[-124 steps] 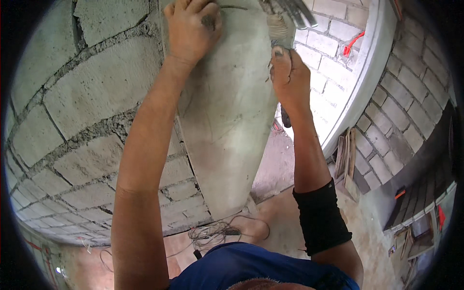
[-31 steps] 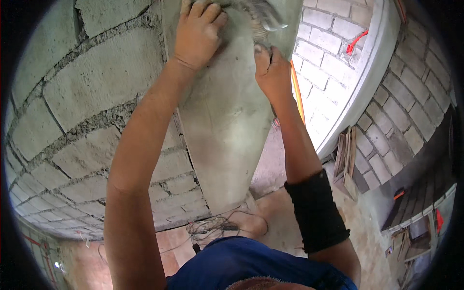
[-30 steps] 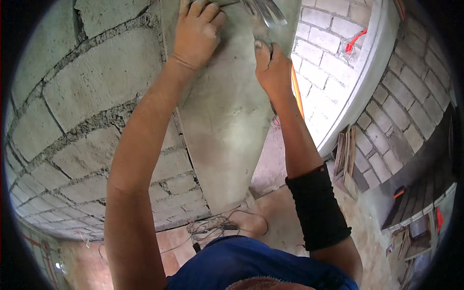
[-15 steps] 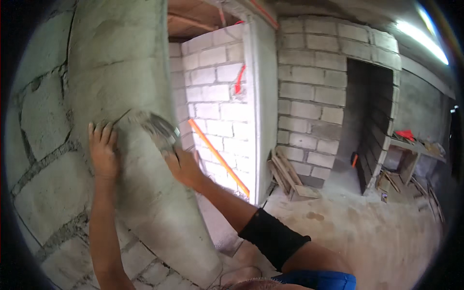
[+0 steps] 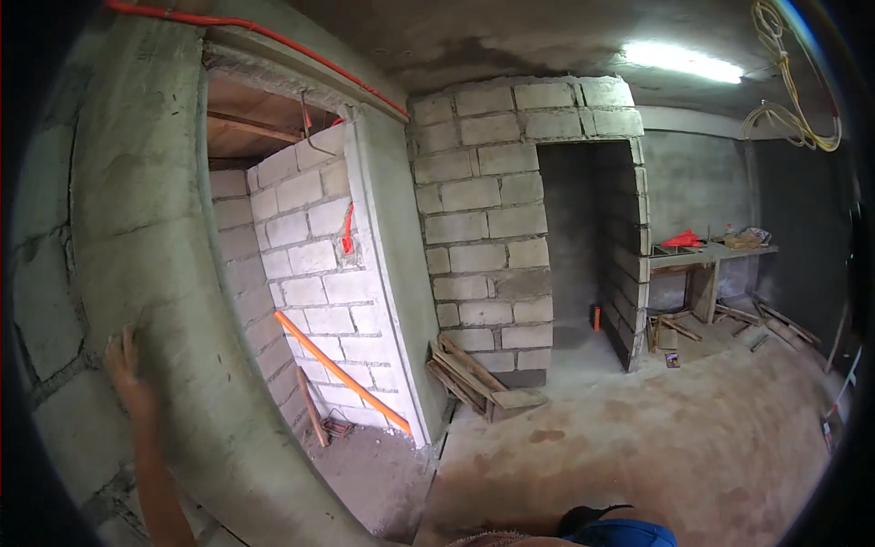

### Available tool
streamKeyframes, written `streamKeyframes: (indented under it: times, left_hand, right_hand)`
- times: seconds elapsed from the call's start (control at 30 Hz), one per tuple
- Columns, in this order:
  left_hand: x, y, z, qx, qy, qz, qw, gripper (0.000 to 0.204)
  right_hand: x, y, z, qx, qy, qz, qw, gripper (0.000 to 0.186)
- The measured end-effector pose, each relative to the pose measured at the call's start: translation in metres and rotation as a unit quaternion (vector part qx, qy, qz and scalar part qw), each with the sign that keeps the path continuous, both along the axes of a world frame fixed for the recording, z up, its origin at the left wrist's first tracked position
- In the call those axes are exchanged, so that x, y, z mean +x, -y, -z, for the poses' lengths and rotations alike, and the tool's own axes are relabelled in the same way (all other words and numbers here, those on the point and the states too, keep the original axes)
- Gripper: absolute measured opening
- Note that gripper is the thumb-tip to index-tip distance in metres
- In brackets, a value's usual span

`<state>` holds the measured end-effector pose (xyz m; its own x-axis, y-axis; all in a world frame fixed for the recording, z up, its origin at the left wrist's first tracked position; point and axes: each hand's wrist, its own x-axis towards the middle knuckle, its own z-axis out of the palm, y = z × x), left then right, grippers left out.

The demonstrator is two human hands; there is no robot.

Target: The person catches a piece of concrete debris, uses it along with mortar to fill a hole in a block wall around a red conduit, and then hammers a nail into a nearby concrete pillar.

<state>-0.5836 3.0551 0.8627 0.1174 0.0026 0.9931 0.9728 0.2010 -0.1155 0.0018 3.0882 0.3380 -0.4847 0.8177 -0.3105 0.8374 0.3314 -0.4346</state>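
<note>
My left hand (image 5: 130, 378) rests at the left edge of a grey plastered column (image 5: 150, 246). Its fingers point up and lie against the surface, and nothing shows in them. To its left is a wall of large grey blocks (image 5: 77, 419) with rough mortar joints. My right hand is out of the picture; only a black sleeve (image 5: 592, 513) and blue cloth (image 5: 629, 533) show at the lower edge.
Past the column, a doorway opens on a block room with an orange pipe (image 5: 342, 371) leaning inside. Wooden boards (image 5: 474, 378) lean by the far block wall (image 5: 492, 228). A work ledge (image 5: 711, 255) stands far right, and cables (image 5: 784, 91) hang from the ceiling.
My right hand, which held a flat metal-bladed tool against the column, has left the view. The view has swung up and right. My left hand is still at the column's edge.
</note>
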Motion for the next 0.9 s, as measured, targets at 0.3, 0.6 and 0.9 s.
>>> streamKeyframes:
  times: [0.3,0.6,0.9]
  left_hand:
    - [0.044,0.131,0.444,-0.124,0.471,0.048,0.872,0.033]
    - [0.361,0.544,0.654,-0.025,0.775,-0.32,0.544,0.019]
    - [0.509,0.703,0.643,0.195,0.756,-0.467,0.416,0.029]
  right_hand:
    - [0.01,-0.036,0.073,-0.092,0.103,-0.11,0.984,0.051]
    - [-0.064,0.002,0.116,-0.101,0.169,-0.305,0.932,0.055]
    - [-0.149,0.046,0.1,0.015,0.23,-0.46,0.857,0.059]
